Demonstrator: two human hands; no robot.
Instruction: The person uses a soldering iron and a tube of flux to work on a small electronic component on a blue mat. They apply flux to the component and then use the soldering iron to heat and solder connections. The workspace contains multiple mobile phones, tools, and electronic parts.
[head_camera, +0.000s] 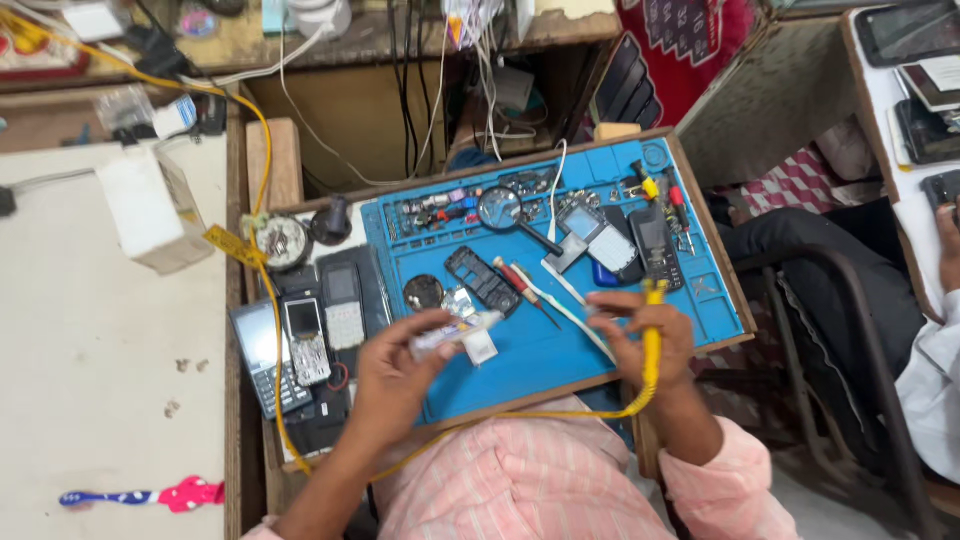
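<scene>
The blue work mat (560, 350) lies on a wooden tray across the person's lap, and everything else sits in relation to it. Over the mat's near left corner the left hand (395, 375) is closed around a small white tube (455, 333), which points to the right and lies nearly level, its tip just above a small white square part (481, 347) resting on the mat. Over the mat's near right part the right hand (640, 335) is closed around the yellow handle of a soldering iron (652, 335), held upright; the thumb and forefinger also pinch toward something small, but what it is cannot be told. The iron's yellow cable (540, 413) loops along the mat's near edge and runs off past its left side. On the mat's middle lie a black keypad frame (483, 280), a red-handled screwdriver (522, 288) and a white stick-like tool (572, 300), all just beyond the two hands. Toward the mat's far edge sits a magnifying glass (500, 209), with a grey phone (597, 233) and a black phone (652, 243) to its right. Just off the mat's left edge several older keypad phones (310, 335) lie side by side, and a round tin (283, 242) stands beyond them. Well off the mat's right side, another person sits in dark trousers (810, 260).
</scene>
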